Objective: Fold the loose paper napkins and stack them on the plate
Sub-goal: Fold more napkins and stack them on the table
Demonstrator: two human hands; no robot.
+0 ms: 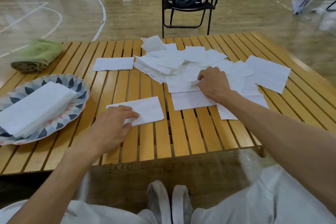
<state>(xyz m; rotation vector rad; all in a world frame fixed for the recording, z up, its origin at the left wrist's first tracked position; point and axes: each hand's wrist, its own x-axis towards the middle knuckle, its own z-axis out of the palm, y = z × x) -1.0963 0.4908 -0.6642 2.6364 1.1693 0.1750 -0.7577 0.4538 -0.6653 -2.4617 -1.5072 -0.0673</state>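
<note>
Slatted wooden table (pixel 181 132), low, carrying everything. At its left edge, one patterned plate (pixel 80 85) bearing one stack of folded napkins (pixel 36 107). Across the far right half, a loose heap of napkins (pixel 181 62), overlapping, too many layered to count surely. Near the far left corner, one rolled green towel (pixel 36 54). Two separate folded napkins: one mid-table toward the far edge (pixel 113 63), one near the front edge (pixel 149 111). Left hand (pixel 112 125) flat, fingers straight, pressing that nearer one. Right hand (pixel 212 82) curled, pinching a loose sheet in the heap. Thin, light, limp, easily torn; best taken by an edge or corner.
</note>
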